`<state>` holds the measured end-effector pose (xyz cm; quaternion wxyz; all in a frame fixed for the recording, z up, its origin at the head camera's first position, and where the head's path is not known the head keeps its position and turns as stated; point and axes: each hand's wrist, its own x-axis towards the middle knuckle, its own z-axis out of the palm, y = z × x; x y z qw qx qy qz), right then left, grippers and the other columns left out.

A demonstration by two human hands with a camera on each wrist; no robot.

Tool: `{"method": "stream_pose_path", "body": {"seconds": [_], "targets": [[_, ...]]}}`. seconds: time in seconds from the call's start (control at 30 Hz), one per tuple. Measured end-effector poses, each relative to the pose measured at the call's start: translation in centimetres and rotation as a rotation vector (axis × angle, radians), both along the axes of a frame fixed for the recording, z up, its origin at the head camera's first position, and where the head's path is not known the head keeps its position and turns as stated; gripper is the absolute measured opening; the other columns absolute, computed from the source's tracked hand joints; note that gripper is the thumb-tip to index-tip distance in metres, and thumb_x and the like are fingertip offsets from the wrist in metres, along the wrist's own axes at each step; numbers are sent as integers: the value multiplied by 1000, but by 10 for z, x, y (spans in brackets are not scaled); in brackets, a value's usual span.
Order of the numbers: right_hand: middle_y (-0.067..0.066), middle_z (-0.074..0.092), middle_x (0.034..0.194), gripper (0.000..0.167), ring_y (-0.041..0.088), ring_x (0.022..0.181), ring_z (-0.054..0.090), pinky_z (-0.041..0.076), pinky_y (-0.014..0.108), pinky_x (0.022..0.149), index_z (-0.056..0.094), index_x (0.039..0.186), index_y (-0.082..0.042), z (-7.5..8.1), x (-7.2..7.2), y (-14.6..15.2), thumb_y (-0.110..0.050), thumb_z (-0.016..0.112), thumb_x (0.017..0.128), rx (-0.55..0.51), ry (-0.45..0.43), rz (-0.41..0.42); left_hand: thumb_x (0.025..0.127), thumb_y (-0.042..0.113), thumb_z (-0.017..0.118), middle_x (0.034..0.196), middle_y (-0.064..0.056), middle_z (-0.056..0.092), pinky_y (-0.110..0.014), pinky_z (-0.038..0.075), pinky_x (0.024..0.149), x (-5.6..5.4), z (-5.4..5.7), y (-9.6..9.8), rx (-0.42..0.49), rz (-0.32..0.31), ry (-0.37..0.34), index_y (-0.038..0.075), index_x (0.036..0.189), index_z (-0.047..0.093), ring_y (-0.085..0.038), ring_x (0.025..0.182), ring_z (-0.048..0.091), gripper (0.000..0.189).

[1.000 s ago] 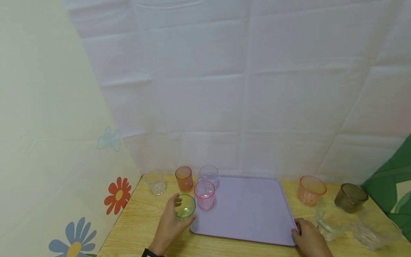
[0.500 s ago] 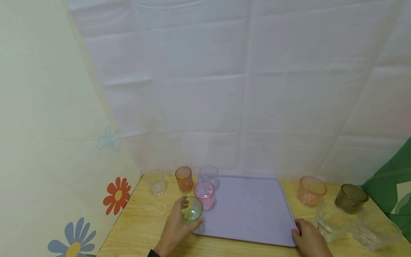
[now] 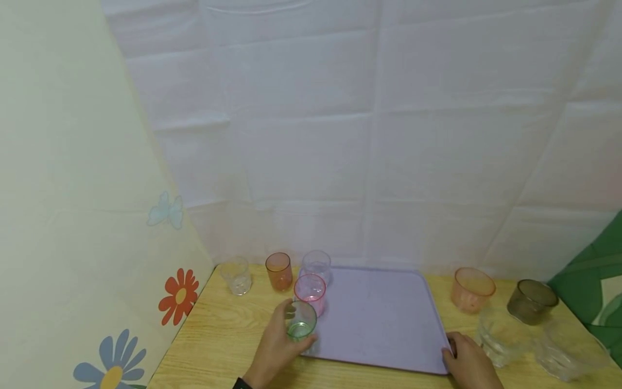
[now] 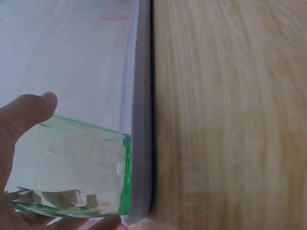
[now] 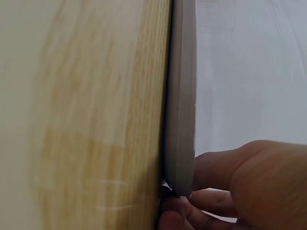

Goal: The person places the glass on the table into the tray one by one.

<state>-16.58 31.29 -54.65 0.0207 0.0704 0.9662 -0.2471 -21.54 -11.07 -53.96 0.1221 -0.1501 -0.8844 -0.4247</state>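
My left hand [image 3: 278,343] grips a green-tinted clear glass [image 3: 301,320], thumb on one side and fingers on the other. The glass is upright at the front left corner of a lilac tray [image 3: 374,319]. In the left wrist view its green base [image 4: 126,175] is close against the tray edge [image 4: 142,110]; whether it touches cannot be told. Just behind it a pink glass [image 3: 311,292] stands on the tray's left side, and a clear glass [image 3: 317,263] at the back left corner. My right hand [image 3: 469,361] pinches the tray's front right corner, thumb above, fingers underneath.
Left of the tray, a reddish-brown glass [image 3: 279,273] and a clear glass [image 3: 238,278] stand on the wooden table [image 3: 209,335]. To its right are an orange cup [image 3: 472,292], a dark smoky cup [image 3: 532,302] and two clear vessels, one [image 3: 500,343] near my right hand.
My left hand has carried the green glass rightward and slightly nearer to me, from beside the tray's left edge to over its front left corner. My right hand has stayed at the tray corner.
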Motion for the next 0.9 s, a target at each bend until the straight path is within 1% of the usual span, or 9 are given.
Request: {"method": "stream_pose_path", "body": {"seconds": [0.13, 0.2, 0.53, 0.73, 0.9], "targets": [[11, 70, 92, 39, 28, 88, 66, 54, 50, 76, 63, 117, 20, 0, 0, 0, -9, 70, 92, 1, 0, 3, 75, 38, 97, 125, -11, 68, -46, 60, 96, -1, -5, 3, -5, -6, 12, 1, 148, 48, -28, 115, 69, 96], [10, 69, 91, 39, 27, 87, 64, 53, 48, 75, 63, 118, 20, 0, 0, 0, -9, 70, 93, -1, -1, 3, 75, 39, 97, 125, -11, 68, -45, 59, 96, -1, -6, 4, 2, -12, 7, 0, 148, 47, -27, 115, 68, 97], [12, 70, 92, 39, 29, 88, 65, 54, 51, 78, 62, 117, 20, -2, 1, 1, -10, 70, 92, 5, 13, 11, 77, 42, 95, 128, -14, 66, -46, 60, 96, -2, -9, 4, 25, -47, -21, -4, 149, 45, -30, 116, 68, 99], [11, 68, 91, 39, 28, 87, 64, 54, 50, 76, 62, 118, 20, -1, 1, 0, -9, 69, 92, 3, 10, 7, 78, 43, 95, 129, -13, 66, -44, 59, 98, -1, -10, 4, 26, -51, -30, -2, 150, 44, -29, 117, 68, 99], [11, 69, 91, 39, 28, 88, 65, 54, 50, 77, 62, 117, 20, -2, 1, 0, -9, 70, 92, 6, 19, 4, 79, 45, 94, 129, -13, 66, -47, 59, 98, -2, -11, 4, 17, -56, -22, -2, 151, 44, -30, 118, 67, 100]]}}
